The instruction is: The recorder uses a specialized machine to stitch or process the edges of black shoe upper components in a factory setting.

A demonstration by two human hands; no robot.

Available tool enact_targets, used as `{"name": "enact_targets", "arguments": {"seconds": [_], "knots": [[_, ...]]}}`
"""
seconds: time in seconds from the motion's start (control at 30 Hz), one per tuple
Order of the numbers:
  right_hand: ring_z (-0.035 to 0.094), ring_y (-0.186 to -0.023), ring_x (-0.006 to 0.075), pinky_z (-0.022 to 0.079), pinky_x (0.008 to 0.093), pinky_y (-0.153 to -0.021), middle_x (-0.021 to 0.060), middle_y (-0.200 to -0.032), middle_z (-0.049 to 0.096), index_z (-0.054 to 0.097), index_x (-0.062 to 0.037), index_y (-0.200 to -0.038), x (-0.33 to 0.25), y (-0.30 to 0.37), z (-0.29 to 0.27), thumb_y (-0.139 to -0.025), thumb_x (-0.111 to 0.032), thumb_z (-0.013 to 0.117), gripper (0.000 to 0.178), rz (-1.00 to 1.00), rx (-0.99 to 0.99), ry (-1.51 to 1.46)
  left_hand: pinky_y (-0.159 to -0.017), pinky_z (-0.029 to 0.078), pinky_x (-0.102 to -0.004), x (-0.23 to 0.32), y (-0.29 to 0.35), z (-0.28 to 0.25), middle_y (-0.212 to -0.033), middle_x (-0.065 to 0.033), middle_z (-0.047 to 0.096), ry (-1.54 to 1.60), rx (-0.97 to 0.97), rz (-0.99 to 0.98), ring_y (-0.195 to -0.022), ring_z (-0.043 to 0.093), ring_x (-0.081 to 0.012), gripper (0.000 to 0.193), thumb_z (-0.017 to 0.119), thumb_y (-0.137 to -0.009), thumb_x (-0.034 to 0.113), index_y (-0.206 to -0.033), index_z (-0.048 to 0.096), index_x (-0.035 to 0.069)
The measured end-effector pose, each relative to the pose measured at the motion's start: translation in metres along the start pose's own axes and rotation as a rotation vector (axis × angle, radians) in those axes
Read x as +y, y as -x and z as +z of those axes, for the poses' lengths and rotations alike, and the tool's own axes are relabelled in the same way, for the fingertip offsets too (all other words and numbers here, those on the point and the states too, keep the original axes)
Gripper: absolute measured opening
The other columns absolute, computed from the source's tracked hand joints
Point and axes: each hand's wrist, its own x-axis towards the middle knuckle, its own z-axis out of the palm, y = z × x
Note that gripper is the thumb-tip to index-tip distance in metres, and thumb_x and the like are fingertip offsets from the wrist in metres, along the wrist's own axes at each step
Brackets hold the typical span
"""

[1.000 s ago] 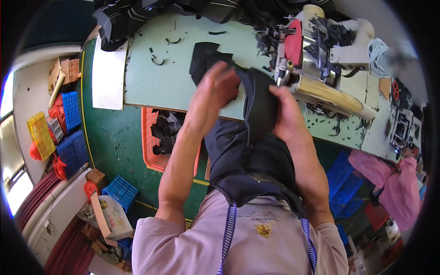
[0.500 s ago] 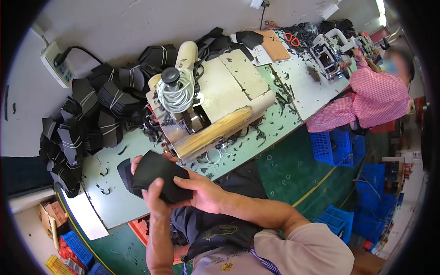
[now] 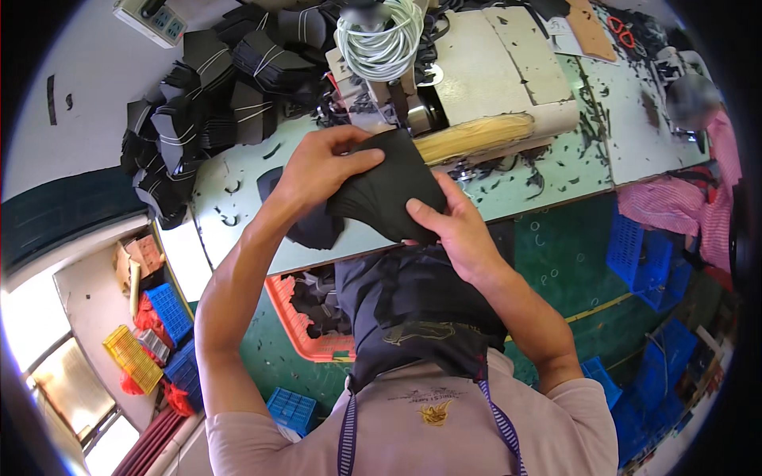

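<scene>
On the person's side of the cream metal bench machine (image 3: 496, 59), the left hand (image 3: 321, 168) and right hand (image 3: 463, 232) both grip a fanned stack of thin, black, curve-edged sheets (image 3: 389, 189), best squared with light, even pressure.

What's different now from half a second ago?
The left grip shifted from the near-left side of the black stack to its far-left edge. The camera turned too, so the cream machine appears higher and further right. The right grip still holds the stack's right side; machine and table stayed put.
</scene>
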Motion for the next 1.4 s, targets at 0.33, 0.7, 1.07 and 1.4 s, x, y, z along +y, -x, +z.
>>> {"name": "enact_targets", "arguments": {"seconds": [0.33,0.7,1.07,1.4], "knots": [[0.064,-0.082,0.0078,0.052,0.0264,-0.058,0.0016,-0.102,0.066,0.055,-0.0098,-0.125,0.008,-0.012,-0.015,-0.102,-0.026,0.057,0.029,0.149,-0.090,-0.048,-0.070,0.050,-0.0299,0.001,-0.010,-0.004,-0.079,-0.0088,0.071,-0.367,0.116,-0.192,-0.073,0.065,-0.0142,0.043,0.076,-0.080,0.037,-0.098,0.075,-0.001],[0.067,-0.092,0.0151,0.061,0.0351,-0.069,0.0071,-0.115,0.064,0.049,-0.0074,-0.132,0.007,-0.004,-0.013,-0.102,-0.017,0.055,0.032,0.046,0.051,-0.168,-0.072,0.051,-0.0297,0.005,-0.028,0.002,-0.083,-0.0066,0.072,-0.371,0.113,-0.117,-0.074,0.065,-0.0134,0.035,0.075,-0.082,0.028,-0.104,0.075,0.001],[0.069,-0.090,0.0192,0.062,0.0374,-0.067,0.0108,-0.115,0.064,0.044,-0.0068,-0.134,0.009,-0.004,-0.019,-0.101,-0.015,0.057,0.037,-0.035,0.067,-0.192,-0.082,0.051,-0.0290,0.033,-0.029,0.015,-0.101,-0.0119,0.073,-0.517,0.060,-0.119,-0.087,0.066,-0.0155,0.043,0.075,-0.084,0.024,-0.115,0.070,-0.005],[0.069,-0.095,0.0223,0.064,0.0394,-0.070,0.0123,-0.121,0.061,0.042,-0.0061,-0.135,0.010,-0.004,-0.017,-0.100,-0.015,0.058,0.039,-0.063,0.078,-0.210,-0.075,0.051,-0.0291,0.027,-0.030,0.012,-0.088,-0.0104,0.074,-0.494,0.116,-0.061,-0.078,0.068,-0.0153,0.037,0.077,-0.081,0.029,-0.105,0.076,0.001]]}}
